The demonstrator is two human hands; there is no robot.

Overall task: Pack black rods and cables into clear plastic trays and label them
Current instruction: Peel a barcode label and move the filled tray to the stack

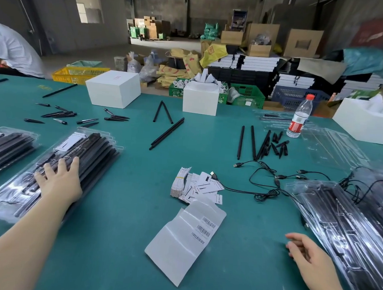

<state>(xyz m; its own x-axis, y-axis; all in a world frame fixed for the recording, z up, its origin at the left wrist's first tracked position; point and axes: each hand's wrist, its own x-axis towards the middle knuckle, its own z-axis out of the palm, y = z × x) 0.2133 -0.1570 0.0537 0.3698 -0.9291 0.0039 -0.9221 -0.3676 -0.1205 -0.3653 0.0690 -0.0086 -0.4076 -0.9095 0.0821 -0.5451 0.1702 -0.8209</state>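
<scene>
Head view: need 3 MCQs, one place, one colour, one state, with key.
1. Where does the water bottle stand?
A. at the table's far right, by the empty clear trays
B. on a white box
C. beside the left hand

2. What colour is the bottle's cap?
A. blue
B. red
C. white

3. What is the left hand doing?
A. pinching a cable
B. resting flat on a stack of packed trays
C. lifting a barcode sheet

Key: 1 A, it stands upright on the green table next to the trays; 2 B, the cap is plainly red; 3 B, its fingers lie straight across the stack.
</scene>
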